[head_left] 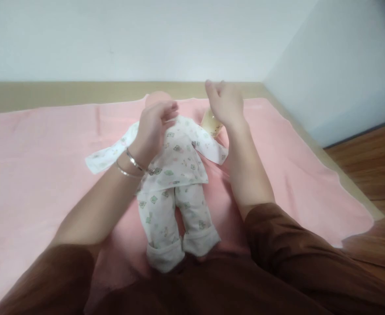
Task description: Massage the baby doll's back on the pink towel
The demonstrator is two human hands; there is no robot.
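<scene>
Left hand (151,124) hid part of a round pink object (159,97); right hand (228,104), blurred, partly covered a yellow container (211,124).

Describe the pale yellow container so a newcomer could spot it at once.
On the pink cloth, find the white patterned top and follow its sleeve on the right. Just beyond that sleeve, partly hidden by the right hand, is the pale yellow container. Its yellow colour sets it apart from the white top and pink cloth.
</scene>
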